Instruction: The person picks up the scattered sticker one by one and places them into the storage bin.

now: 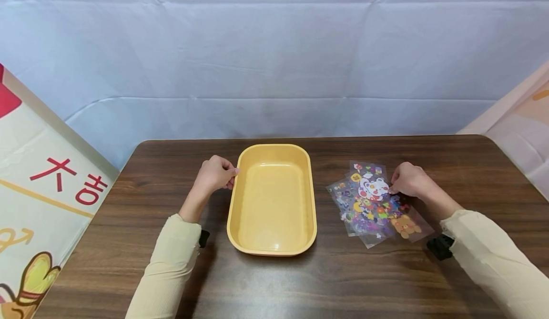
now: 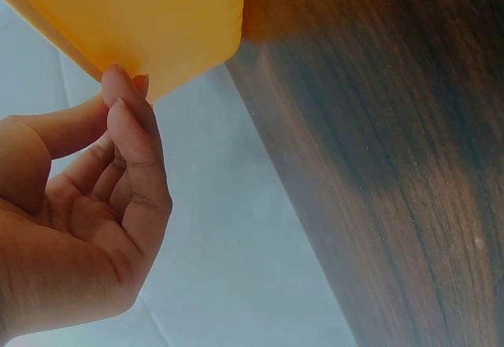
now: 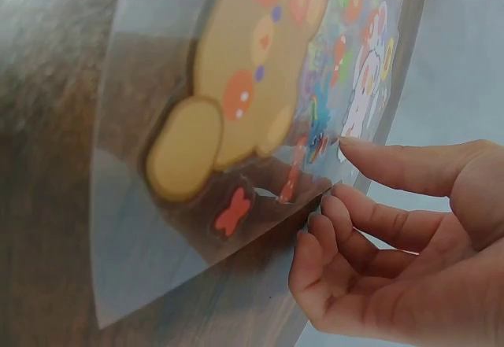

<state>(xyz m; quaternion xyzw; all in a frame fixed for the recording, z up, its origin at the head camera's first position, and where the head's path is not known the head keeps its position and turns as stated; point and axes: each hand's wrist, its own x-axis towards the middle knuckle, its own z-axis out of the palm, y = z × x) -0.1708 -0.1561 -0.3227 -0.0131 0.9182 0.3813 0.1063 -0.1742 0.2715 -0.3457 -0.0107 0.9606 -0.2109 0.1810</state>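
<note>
A yellow rectangular tray [image 1: 274,204] with rounded corners stands at the middle of the table with nothing in it. At its left side my left hand [image 1: 216,173] pinches the rim between thumb and fingers; the left wrist view shows the fingertips [image 2: 122,87] right at the tray's edge. To the right lies a fanned, overlapping pile of clear sticker sheets [image 1: 371,209] with bears and small colourful figures. My right hand [image 1: 409,180] pinches the pile's right edge, thumb above and curled fingers below. A brown bear sticker sheet [image 3: 252,79] looms large in the right wrist view.
The dark wood-grain table [image 1: 274,285] ends in a straight far edge before a pale creased cloth [image 1: 266,61]. A printed sheet [image 1: 55,214] with red characters hangs at the left, and another pale printed one [image 1: 523,133] at the right.
</note>
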